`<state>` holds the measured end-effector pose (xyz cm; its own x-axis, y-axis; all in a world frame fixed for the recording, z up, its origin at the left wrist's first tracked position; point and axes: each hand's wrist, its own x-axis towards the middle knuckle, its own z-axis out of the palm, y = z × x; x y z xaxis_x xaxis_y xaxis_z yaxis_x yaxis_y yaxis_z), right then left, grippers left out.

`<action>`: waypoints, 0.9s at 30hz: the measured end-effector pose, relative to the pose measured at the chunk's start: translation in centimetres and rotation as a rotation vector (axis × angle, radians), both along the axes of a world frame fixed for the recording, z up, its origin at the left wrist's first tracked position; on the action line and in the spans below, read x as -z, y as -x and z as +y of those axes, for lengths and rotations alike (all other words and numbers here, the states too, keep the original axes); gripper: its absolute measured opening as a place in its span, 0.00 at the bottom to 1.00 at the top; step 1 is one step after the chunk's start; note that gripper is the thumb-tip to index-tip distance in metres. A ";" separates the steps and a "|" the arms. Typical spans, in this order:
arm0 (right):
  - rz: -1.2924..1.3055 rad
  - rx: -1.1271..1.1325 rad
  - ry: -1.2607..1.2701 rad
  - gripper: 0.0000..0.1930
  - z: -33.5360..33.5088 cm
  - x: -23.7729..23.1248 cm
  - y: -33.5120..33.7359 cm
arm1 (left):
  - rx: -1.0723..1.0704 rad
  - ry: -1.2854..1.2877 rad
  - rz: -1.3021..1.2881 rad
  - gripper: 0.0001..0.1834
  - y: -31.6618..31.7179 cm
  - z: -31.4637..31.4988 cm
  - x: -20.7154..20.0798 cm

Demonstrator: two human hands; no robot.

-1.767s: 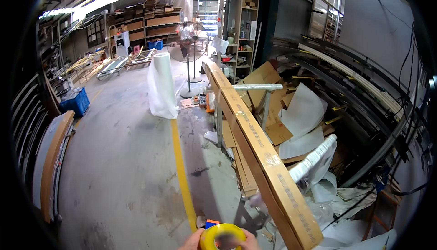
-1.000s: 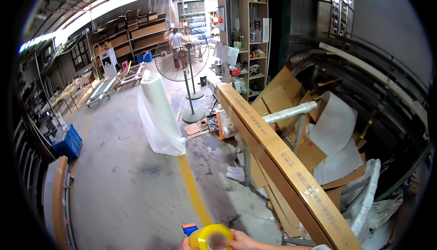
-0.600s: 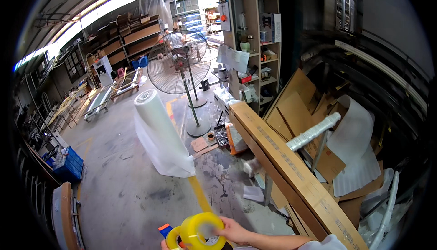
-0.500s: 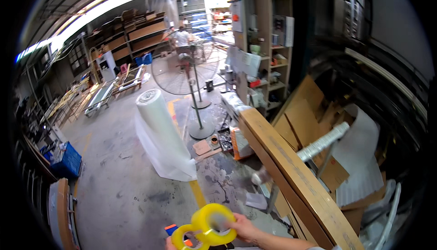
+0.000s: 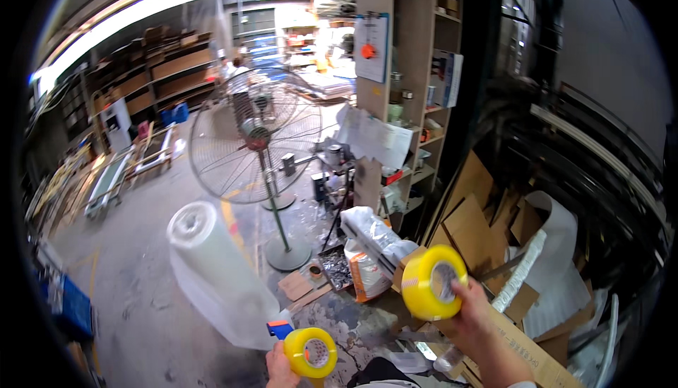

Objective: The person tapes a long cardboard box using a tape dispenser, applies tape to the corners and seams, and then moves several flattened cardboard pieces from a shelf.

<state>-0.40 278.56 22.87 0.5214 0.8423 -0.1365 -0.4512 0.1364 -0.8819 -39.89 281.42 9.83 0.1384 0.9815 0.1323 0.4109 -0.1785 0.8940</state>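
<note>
In my left hand (image 5: 280, 368), at the bottom of the view, is a tape dispenser (image 5: 280, 329) with a blue and orange end and a yellow tape roll on it. My right hand (image 5: 474, 310) is raised on the right, its fingers closed on the rim of a larger yellow tape roll (image 5: 417, 285). The right-hand roll stands apart from the dispenser, above the end of a long cardboard box (image 5: 522, 353). How my left fingers wrap the dispenser is partly hidden.
A tall roll of white foam sheet (image 5: 219, 261) stands on the floor ahead. Behind it is a pedestal fan (image 5: 275, 239). Bags (image 5: 364, 268) lie by a shelf unit (image 5: 417, 105). Cardboard sheets (image 5: 477, 229) lean on the right, and a blue bin (image 5: 67, 307) sits at the left.
My right hand has lifted its tape roll up and to the right, away from the dispenser in my left hand. The view has shifted, bringing the fan and foam roll nearer.
</note>
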 end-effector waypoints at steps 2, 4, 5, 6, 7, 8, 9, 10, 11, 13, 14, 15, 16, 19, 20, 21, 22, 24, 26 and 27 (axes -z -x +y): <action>-0.079 0.035 -0.053 0.14 4.9 -1.8 -3.6 | -0.022 0.028 -0.174 0.25 -0.4 4.8 -0.2; -0.105 0.178 -0.140 0.14 11.0 -3.1 -7.0 | -0.013 0.053 -0.169 0.24 -0.3 9.2 0.9; -0.131 0.223 -0.169 0.15 13.9 -3.8 -9.1 | 0.035 -0.097 0.050 0.23 -0.3 11.1 1.2; -0.145 0.251 -0.200 0.16 17.2 -4.6 -10.8 | 0.037 -0.052 0.089 0.21 0.7 13.0 3.6; -0.152 0.278 -0.194 0.16 20.8 -5.7 -12.1 | 0.023 -0.006 0.127 0.20 1.7 14.7 6.6; -0.160 0.305 -0.187 0.17 24.4 -6.8 -13.3 | 0.017 0.041 0.164 0.19 2.4 16.4 9.6; -0.227 0.366 -0.167 0.17 27.7 -7.7 -15.6 | 0.011 0.102 0.159 0.19 1.2 18.3 8.7; -0.288 0.418 -0.149 0.18 31.5 -7.7 -18.1 | -0.026 0.182 0.125 0.19 -1.1 20.0 5.6; -0.330 0.437 -0.112 0.18 35.9 -7.7 -20.5 | -0.071 0.238 0.120 0.19 -2.7 21.2 3.1; -0.466 0.476 -0.054 0.18 43.9 -8.8 -24.8 | -0.114 0.303 0.095 0.18 -5.8 24.4 -0.7; -0.538 0.475 -0.027 0.19 48.0 -8.8 -25.8 | -0.145 0.328 0.097 0.18 -6.7 25.6 -2.3; -0.590 0.474 0.040 0.20 52.3 -8.7 -27.4 | -0.165 0.347 0.103 0.18 -7.6 27.0 -3.5; -0.646 0.468 0.103 0.21 56.4 -8.2 -28.7 | -0.188 0.367 0.103 0.18 -8.4 28.2 -4.3; -0.723 0.469 0.172 0.20 63.0 -7.7 -31.2 | -0.185 0.409 0.111 0.18 -11.4 32.2 -5.7; -0.772 0.493 0.222 0.20 64.4 -7.5 -31.1 | -0.184 0.415 0.119 0.18 -12.2 33.5 -6.2; -0.824 0.511 0.269 0.20 65.5 -7.3 -31.0 | -0.188 0.426 0.123 0.18 -12.8 34.3 -6.2; -0.833 0.487 0.300 0.20 66.3 -7.2 -31.1 | -0.187 0.432 0.131 0.18 -13.2 35.3 -6.5; -0.856 0.442 0.362 0.20 67.3 -7.0 -31.6 | -0.179 0.445 0.138 0.18 -14.2 37.0 -6.6; -0.842 0.351 0.402 0.21 68.9 -6.0 -33.0 | -0.171 0.455 0.151 0.18 -14.9 38.5 -6.9; -0.833 0.330 0.405 0.21 69.2 -5.9 -32.9 | -0.176 0.459 0.157 0.18 -15.1 39.0 -6.9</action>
